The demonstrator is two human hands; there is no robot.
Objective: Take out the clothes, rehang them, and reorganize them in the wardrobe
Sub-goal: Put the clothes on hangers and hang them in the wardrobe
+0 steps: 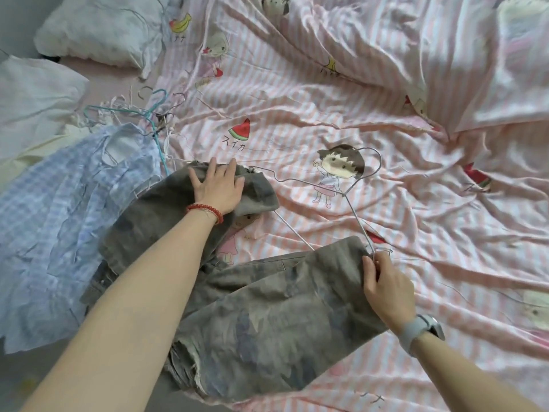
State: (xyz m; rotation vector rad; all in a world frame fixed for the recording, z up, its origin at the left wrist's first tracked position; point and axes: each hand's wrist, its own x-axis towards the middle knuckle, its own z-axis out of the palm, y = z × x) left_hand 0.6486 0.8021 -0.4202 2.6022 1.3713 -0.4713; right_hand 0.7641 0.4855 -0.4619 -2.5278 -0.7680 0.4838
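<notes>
Currently, I am pressing my left hand (218, 185), fingers straight and spread, flat on one leg of the grey jeans (261, 307) lying on the bed (445, 233). I am pinching the end of a wire hanger (350, 191) with my right hand (386, 286), at the edge of the other leg. A blue checked shirt (59, 218) is lying beside the jeans, with spare hangers (142, 114) heaped above it.

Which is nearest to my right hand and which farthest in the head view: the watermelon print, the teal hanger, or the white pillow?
From the right hand:
1. Watermelon print, up and left on the striped sheet.
2. Teal hanger, farther left, in the hanger pile.
3. White pillow, top left corner, farthest.
</notes>
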